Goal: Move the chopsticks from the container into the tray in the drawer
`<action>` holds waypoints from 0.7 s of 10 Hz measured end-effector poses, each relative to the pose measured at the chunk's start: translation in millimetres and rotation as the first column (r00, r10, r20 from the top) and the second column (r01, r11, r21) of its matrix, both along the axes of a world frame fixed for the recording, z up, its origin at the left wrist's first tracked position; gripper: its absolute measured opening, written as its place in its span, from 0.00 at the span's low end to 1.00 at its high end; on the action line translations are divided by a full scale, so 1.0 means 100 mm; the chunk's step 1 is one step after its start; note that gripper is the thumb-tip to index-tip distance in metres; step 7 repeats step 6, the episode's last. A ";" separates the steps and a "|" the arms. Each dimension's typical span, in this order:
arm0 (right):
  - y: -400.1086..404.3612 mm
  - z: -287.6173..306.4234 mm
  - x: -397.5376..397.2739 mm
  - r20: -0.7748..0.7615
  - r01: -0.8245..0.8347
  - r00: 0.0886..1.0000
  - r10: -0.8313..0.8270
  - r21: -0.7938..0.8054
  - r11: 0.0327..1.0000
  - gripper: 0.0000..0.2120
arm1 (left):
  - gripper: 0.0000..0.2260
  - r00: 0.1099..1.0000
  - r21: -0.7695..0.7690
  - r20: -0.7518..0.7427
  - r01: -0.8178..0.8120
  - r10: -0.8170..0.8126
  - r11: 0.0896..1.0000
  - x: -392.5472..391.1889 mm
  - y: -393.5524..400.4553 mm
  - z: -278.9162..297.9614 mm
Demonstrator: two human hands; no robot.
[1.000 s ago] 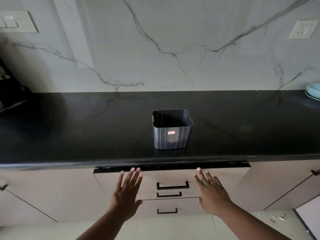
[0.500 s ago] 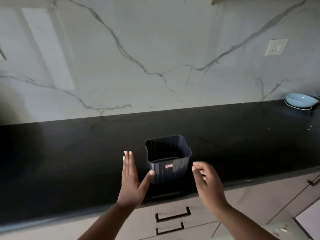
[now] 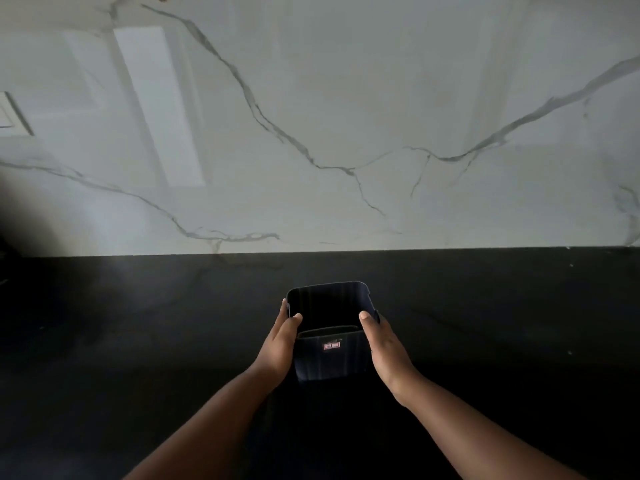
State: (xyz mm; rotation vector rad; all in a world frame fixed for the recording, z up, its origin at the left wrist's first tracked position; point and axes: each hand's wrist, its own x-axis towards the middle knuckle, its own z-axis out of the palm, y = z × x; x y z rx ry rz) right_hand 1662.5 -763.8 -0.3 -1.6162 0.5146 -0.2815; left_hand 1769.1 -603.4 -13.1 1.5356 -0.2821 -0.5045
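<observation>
Both hands grip container: left hand (image 3: 281, 344) & right hand (image 3: 384, 344) clasp its sides, thumbs hooked over rim.
Dark container (image 3: 329, 358) sits betw. palms on black counter (image 3: 138, 323); inside too dark, can't tell re chopsticks. Marble wall (image 3: 346, 116) beyond.

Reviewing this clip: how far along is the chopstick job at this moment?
Apparently near the end. Done: no chopsticks show in the container, though its inside is dark. In hand: the left hand and right hand grip its two sides, thumbs over the rim, as it stands on the black countertop. Left: unclear; the drawer and tray are out of view.
</observation>
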 end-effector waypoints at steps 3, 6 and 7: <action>-0.27 -0.09 0.61 -0.055 -0.041 0.998 0.038 -0.046 0.998 0.17 | 0.27 0.997 0.062 -0.035 -0.072 0.074 0.995 0.60 -0.11 -0.10; -0.29 0.24 0.64 -0.167 -0.040 0.986 0.004 -0.208 0.977 0.30 | 0.35 0.973 0.497 0.167 0.057 -0.160 0.866 0.79 0.00 0.32; -0.29 0.24 0.64 -0.167 -0.040 0.986 0.004 -0.208 0.977 0.30 | 0.35 0.973 0.497 0.167 0.057 -0.160 0.866 0.79 0.00 0.32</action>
